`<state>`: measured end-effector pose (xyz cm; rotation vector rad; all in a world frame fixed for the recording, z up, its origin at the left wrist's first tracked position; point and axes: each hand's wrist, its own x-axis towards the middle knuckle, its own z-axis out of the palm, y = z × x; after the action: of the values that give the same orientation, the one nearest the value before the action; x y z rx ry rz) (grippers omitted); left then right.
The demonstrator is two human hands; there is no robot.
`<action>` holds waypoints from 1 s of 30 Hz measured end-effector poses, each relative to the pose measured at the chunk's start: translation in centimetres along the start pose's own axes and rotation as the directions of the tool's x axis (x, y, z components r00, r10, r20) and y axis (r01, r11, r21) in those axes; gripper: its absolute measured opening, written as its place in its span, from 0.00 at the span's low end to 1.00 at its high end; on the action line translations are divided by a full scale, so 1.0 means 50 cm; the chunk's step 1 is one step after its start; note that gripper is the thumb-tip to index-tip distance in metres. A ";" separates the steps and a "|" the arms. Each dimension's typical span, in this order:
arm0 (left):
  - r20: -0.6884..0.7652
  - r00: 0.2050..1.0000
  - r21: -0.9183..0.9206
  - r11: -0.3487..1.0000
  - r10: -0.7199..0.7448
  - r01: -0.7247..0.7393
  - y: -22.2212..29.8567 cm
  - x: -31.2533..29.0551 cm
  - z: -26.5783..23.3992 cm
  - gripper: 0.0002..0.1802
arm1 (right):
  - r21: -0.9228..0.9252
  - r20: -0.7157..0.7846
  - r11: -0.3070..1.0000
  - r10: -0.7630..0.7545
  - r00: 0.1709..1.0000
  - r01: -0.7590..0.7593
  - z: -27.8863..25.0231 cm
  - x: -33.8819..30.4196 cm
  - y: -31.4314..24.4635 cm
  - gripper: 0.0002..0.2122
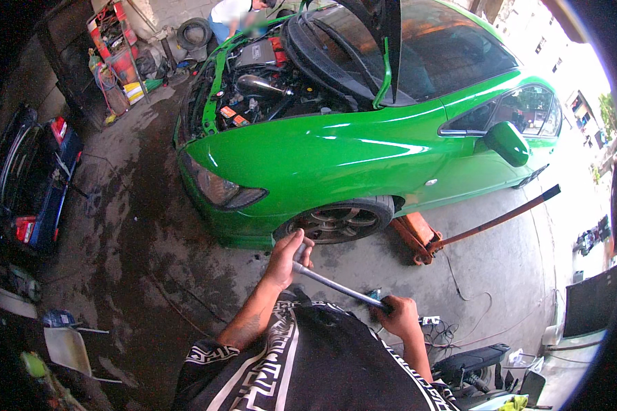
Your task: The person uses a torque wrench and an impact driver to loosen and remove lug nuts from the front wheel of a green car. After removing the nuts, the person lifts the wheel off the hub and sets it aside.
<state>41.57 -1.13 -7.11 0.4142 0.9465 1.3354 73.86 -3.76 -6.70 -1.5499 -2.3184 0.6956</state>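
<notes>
Both my hands hold a long silver wrench [339,284] slantwise in front of my body. My left hand [288,260] is closed around its head end, with the thumb up; the fingers partly hide that end. My right hand [399,316] grips the dark handle at the other end, lower and to the right. Just beyond my left hand is the front wheel [336,220] of a green car [315,161]; I cannot tell whether the wrench touches it. The car's hood is up and the engine bay [267,89] shows.
An orange floor jack [418,240] stands behind the wheel, its long handle [500,218] reaching right. Cables [445,335] lie on the floor near my right. A dark bumper [38,178] with red lights is at the left. Another person [233,15] leans beside the engine bay.
</notes>
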 end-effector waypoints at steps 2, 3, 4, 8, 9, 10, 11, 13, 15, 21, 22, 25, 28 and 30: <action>0.043 0.999 0.010 1.000 0.021 -0.021 0.000 0.001 -0.002 0.19 | -0.001 0.002 1.000 -0.007 1.000 0.007 -0.002 0.001 -0.003 0.17; 0.046 0.999 0.013 1.000 0.019 -0.020 0.000 0.001 -0.002 0.19 | -0.002 0.004 1.000 -0.012 1.000 0.012 -0.003 0.001 -0.005 0.17; 0.048 0.999 0.034 0.999 0.020 -0.022 0.000 0.002 -0.003 0.19 | 0.001 0.007 1.000 -0.007 1.000 0.007 -0.004 0.001 -0.006 0.16; 0.056 0.998 0.064 0.998 0.015 -0.019 0.001 0.003 -0.002 0.19 | 0.008 0.018 1.000 0.019 1.000 -0.019 -0.005 0.001 -0.008 0.16; 0.058 0.998 0.062 0.998 0.017 -0.021 0.002 0.003 -0.002 0.19 | 0.009 0.021 1.000 0.027 0.999 -0.027 -0.004 0.001 -0.007 0.16; 0.054 0.998 0.070 0.997 0.013 -0.017 0.002 0.003 -0.002 0.18 | 0.014 0.009 1.000 0.014 1.000 -0.014 -0.004 0.002 -0.008 0.16; 0.050 0.999 0.077 0.997 0.010 -0.014 0.003 0.002 -0.002 0.18 | 0.019 -0.003 1.000 0.001 1.000 -0.001 -0.003 0.002 -0.008 0.16; 0.048 0.999 0.090 0.996 0.010 -0.014 0.003 0.001 -0.003 0.18 | 0.023 -0.013 1.000 -0.012 1.000 0.012 -0.002 0.002 -0.008 0.17; 0.052 0.998 0.100 0.995 0.017 -0.022 0.004 0.000 -0.003 0.18 | 0.002 -0.001 1.000 -0.006 1.000 0.006 -0.002 0.002 -0.009 0.17; 0.067 0.998 0.051 0.999 0.012 -0.015 0.003 -0.003 -0.003 0.16 | -0.012 0.020 1.000 -0.013 1.000 0.014 -0.002 0.000 -0.009 0.17; 0.063 0.998 0.056 0.998 0.012 -0.016 0.003 -0.003 -0.003 0.16 | -0.007 0.017 1.000 -0.016 1.000 0.016 -0.001 -0.001 -0.009 0.17; 0.059 0.998 0.052 0.999 0.008 -0.012 0.003 -0.004 -0.003 0.16 | 0.008 0.009 1.000 -0.020 1.000 0.020 0.001 -0.002 -0.008 0.17; 0.065 0.998 0.053 0.998 0.010 -0.014 0.002 -0.004 -0.005 0.16 | 0.022 0.003 1.000 -0.017 1.000 0.017 0.004 -0.004 -0.007 0.17; 0.068 0.998 0.049 0.999 0.009 -0.012 0.002 -0.004 -0.007 0.16 | 0.033 0.001 0.999 -0.013 1.000 0.013 0.005 -0.004 -0.006 0.17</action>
<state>41.27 -1.37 -7.16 0.5000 0.9230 1.3019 73.60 -4.11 -6.77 -1.5191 -2.3041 0.7281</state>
